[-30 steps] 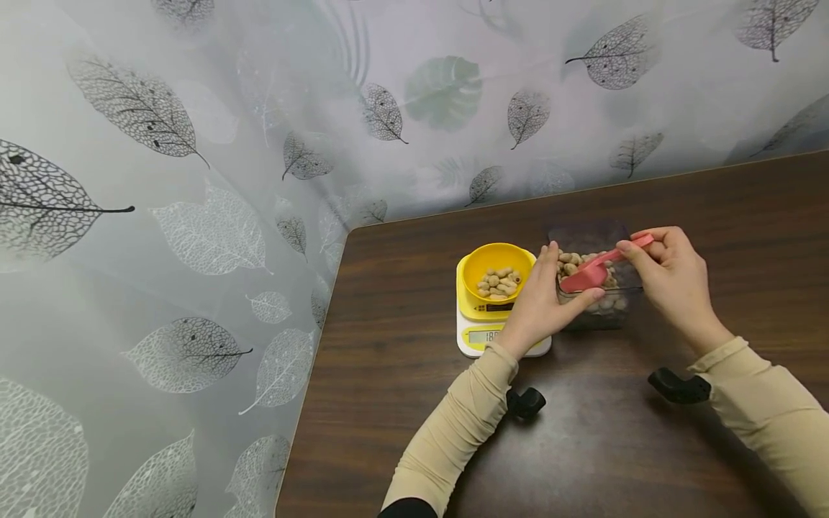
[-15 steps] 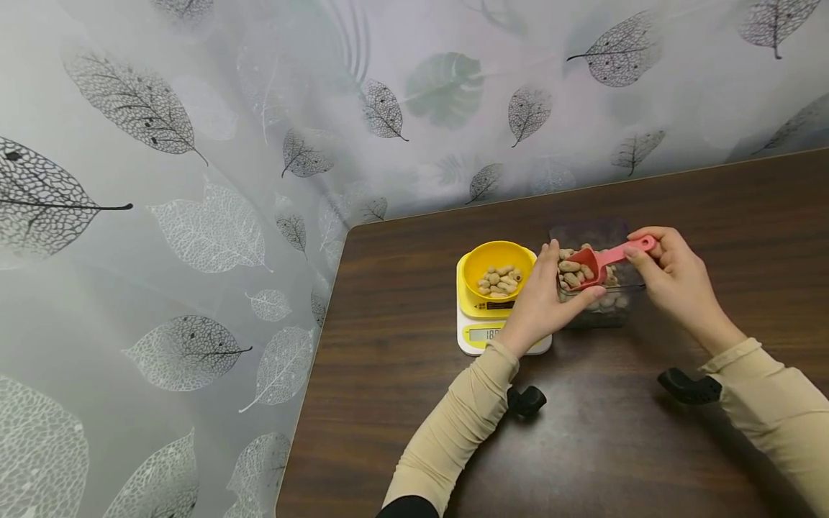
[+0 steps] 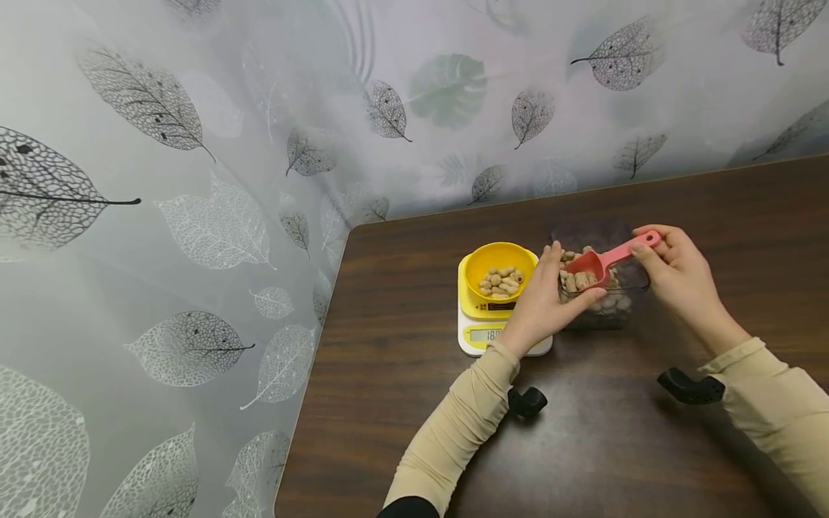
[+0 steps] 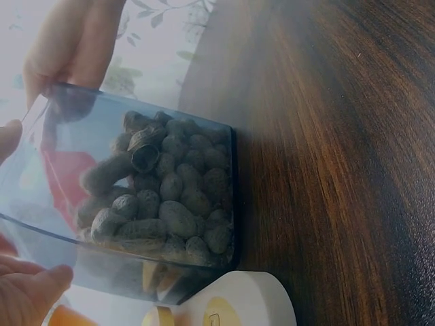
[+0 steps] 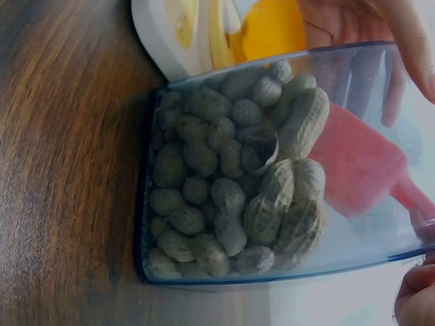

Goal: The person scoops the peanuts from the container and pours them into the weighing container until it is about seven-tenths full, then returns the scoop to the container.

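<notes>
Two hands in play: the right hand [image 3: 680, 270] pinched one pink scoop [image 3: 607, 260] by its handle, the scoop's head ahead and to that hand's left, loaded with several peanuts, inside one clear container [image 3: 597, 321]. The left hand [image 3: 542, 298] lay along the container's near-left edge, fingers extended, thumb spread wide across the front! Between both hands, dozens of peanuts [image 5: 228, 204] filled its bottom, too overlapped to count. Just left of the left hand sat one scale [image 3: 469, 316], bearing one yellow bowl [image 3: 497, 250] with roughly a dozen peanuts.
</notes>
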